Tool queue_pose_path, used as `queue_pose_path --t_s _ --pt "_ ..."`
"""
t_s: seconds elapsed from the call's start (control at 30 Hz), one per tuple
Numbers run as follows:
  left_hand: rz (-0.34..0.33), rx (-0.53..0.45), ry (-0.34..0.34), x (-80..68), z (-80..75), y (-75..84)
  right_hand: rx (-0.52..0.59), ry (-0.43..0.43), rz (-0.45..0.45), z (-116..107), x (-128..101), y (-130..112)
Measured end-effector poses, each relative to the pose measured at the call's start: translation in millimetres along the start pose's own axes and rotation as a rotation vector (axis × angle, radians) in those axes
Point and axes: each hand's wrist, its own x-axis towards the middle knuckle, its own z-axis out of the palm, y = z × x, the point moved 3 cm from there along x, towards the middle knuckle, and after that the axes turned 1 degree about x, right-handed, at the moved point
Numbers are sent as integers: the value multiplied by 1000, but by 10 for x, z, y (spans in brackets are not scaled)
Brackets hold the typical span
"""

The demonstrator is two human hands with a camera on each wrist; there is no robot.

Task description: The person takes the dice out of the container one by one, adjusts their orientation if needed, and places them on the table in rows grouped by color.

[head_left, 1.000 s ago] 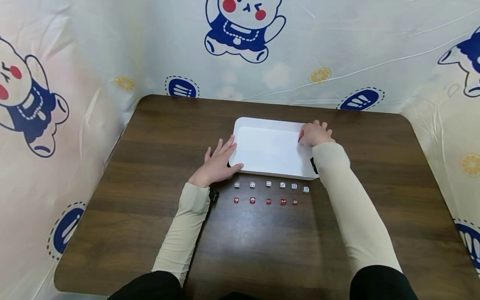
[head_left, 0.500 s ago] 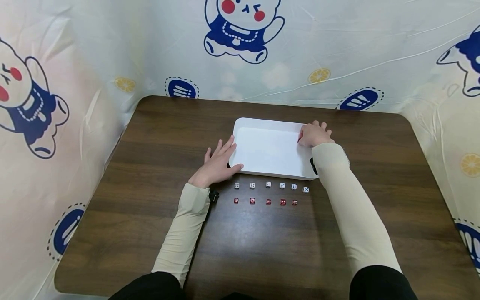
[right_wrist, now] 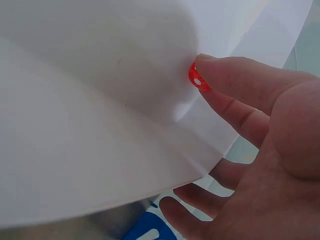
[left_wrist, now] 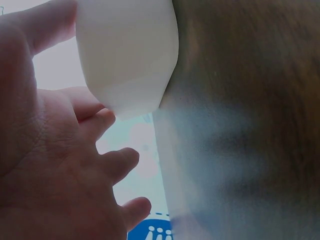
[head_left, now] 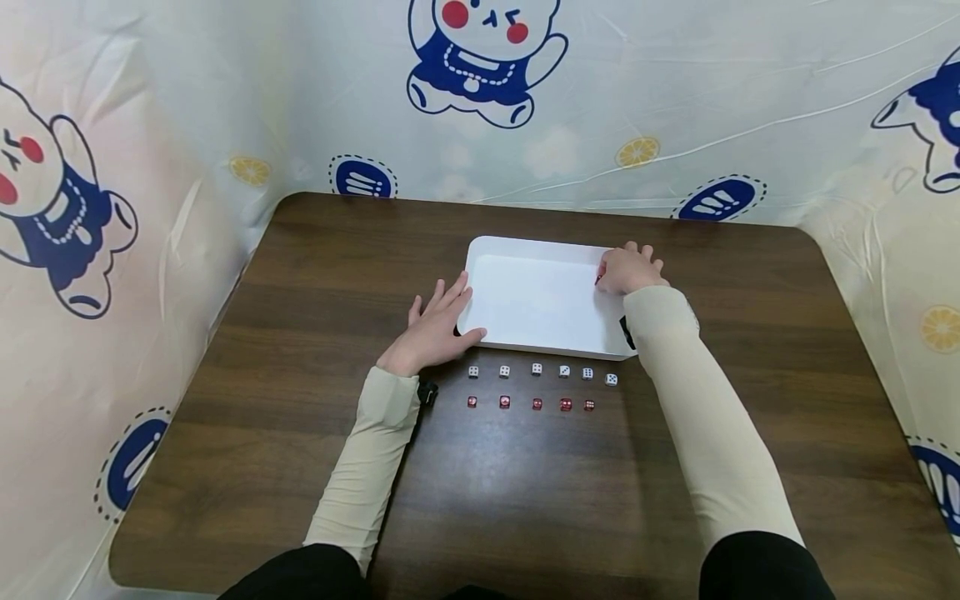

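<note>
A white shallow tray (head_left: 536, 304) lies on the table. My left hand (head_left: 427, 333) rests at its front left corner, fingers spread along the left side and thumb on the front rim; the left wrist view shows thumb and fingertips touching the tray wall (left_wrist: 127, 55). Over the tray's right side, my right hand (head_left: 632, 268) pinches a small red die (right_wrist: 198, 81) between thumb and index finger, close to the tray's inner wall. In the head view that die is mostly covered by the fingers.
In front of the tray stand a row of several white dice (head_left: 537, 369) and, nearer me, a row of several red dice (head_left: 505, 402). The brown wooden table (head_left: 300, 400) is enclosed by a printed curtain (head_left: 300, 83).
</note>
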Motion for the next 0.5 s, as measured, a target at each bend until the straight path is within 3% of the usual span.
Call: queue_pose_path --t_s 0.5 --pt "7 8 4 8 16 -11 4 30 -14 -7 -2 20"
